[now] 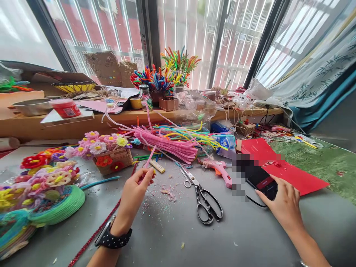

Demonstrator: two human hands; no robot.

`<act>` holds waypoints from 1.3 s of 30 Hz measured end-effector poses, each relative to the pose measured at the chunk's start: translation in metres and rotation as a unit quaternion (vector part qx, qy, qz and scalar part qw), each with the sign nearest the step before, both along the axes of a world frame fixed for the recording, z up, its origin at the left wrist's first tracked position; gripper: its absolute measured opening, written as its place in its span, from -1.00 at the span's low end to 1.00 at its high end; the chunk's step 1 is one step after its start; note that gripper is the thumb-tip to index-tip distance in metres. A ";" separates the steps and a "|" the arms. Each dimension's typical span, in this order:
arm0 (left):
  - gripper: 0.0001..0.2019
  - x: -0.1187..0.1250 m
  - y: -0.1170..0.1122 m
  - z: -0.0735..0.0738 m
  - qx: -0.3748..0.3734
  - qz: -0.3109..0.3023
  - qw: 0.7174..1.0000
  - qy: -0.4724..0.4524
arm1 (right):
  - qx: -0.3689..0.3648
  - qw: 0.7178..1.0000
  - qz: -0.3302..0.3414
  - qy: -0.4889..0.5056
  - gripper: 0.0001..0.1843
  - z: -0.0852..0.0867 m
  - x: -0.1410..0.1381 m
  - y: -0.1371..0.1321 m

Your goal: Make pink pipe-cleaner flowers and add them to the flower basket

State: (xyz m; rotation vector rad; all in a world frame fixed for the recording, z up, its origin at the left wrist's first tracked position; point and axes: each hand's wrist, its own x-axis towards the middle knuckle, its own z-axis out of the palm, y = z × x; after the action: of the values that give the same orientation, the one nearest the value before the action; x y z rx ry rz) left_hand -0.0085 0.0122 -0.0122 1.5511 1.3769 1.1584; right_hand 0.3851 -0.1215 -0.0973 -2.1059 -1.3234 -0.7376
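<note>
Currently, in the head view, the person seems to be in the middle of handling a smartphone (261, 178) with one hand while minding a small craft piece with the other. Taking the black-handled scissors (197, 185) as the landmark, the phone is sitting to their right, past the pink glue gun (224, 172), with part of it being hidden by a blurred patch. I cannot tell whether it is resting on the red sheet (303, 178) or being held just above it.

The right hand (286, 200) is closing partway around the phone, the thumb pressing along the near edge and the fingers curling over the far right side. The left hand (136, 189), left of the scissors, is pinching thumb and fingertips together on a small red-and-yellow piece (152, 177), mostly hidden. A pink chenille stem (151, 156) is rising behind the knuckles; whether it is belonging to that piece, I cannot tell.

Beyond the scissors, a bundle of pink chenille stems (167, 144) is lying loose, and farther left a basket (114, 163) is holding fuzzy flowers. By my judgement, the next move is calling for a steady right grip clear of the glue gun and a light left pinch, so the fuzzy piece is not crushing.
</note>
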 end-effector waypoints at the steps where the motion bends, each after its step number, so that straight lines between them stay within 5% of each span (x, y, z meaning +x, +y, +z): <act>1: -0.68 0.000 0.000 0.000 -0.002 0.000 1.000 -0.003 | -0.008 0.999 -0.004 0.039 -0.24 -0.003 0.006 -0.001; 4: -0.69 -0.001 0.001 0.000 -0.002 -0.004 1.000 -0.005 | -0.035 0.984 0.032 0.173 -0.26 -0.004 0.018 0.000; 7: -0.70 -0.001 0.001 -0.002 0.003 -0.017 1.000 -0.013 | 0.023 0.994 0.015 0.107 -0.32 0.013 -0.002 0.010; 10: -0.71 0.001 0.000 -0.004 0.014 -0.025 1.000 -0.006 | 0.048 0.972 0.167 0.158 -0.55 0.044 -0.062 0.037; 13: -0.70 0.002 0.000 -0.007 0.014 -0.040 0.999 0.018 | -0.036 0.896 0.382 0.221 -0.75 0.071 -0.142 0.074; 18: -0.70 0.003 -0.001 -0.009 0.023 -0.057 0.996 0.067 | -0.110 0.812 0.522 0.237 -0.81 0.082 -0.238 0.120; 21: -0.69 0.003 -0.001 -0.010 0.037 -0.061 0.992 0.105 | -0.116 0.819 0.517 0.219 -0.84 0.075 -0.254 0.126; 30: -0.70 0.009 -0.005 -0.009 0.022 -0.105 0.985 0.138 | -0.071 0.822 0.485 0.290 -0.89 0.063 -0.246 0.114; 34: -0.69 0.007 -0.004 -0.004 -0.066 -0.104 0.992 -0.012 | -0.045 0.824 0.452 0.339 -0.91 0.067 -0.244 0.112; 39: -0.71 0.001 -0.002 0.002 -0.148 -0.080 0.962 -0.216 | -0.044 0.798 0.408 0.443 -0.90 0.066 -0.239 0.115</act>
State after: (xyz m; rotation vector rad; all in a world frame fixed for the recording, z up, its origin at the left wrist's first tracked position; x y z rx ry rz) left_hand -0.0074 0.0100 -0.0106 1.0957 1.0539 1.0573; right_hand 0.1464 -0.0068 -0.0311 -1.3392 -1.4512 0.6243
